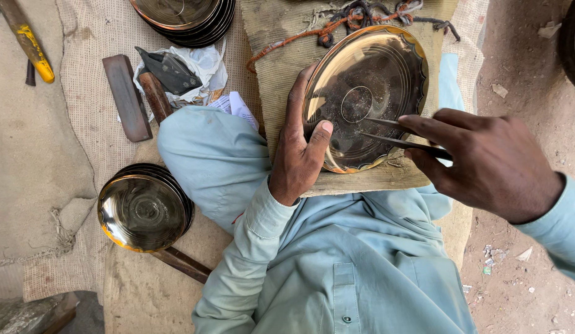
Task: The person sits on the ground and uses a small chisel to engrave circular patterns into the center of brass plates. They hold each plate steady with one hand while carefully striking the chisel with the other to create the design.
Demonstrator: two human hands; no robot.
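The left hand [300,148] clamps the near-left rim of a brass plate [374,74], thumb pressed onto its shiny inner face, fingers tucked under the edge. The plate lies tilted on a folded burlap pad [275,68] over the person's lap, its scalloped rim bright against the sacking. The right hand [485,161] comes in from the right, fingers pinched around a pair of thin metal dividers [393,133]; one leg points at the small ring at the plate's centre, the other sits lower on the dish. A frayed orange cord [287,43] trails across the pad's top edge.

Off to the left, a stack of brass plates [145,207] rests on the cloth beside the knee, a wooden handle poking out beneath it. Another stack [185,18] sits at the top edge. Between them lie a flat metal bar [126,96] and crumpled paper [207,68] with a dark tool on it. A yellow-tipped stick [30,46] lies far left.
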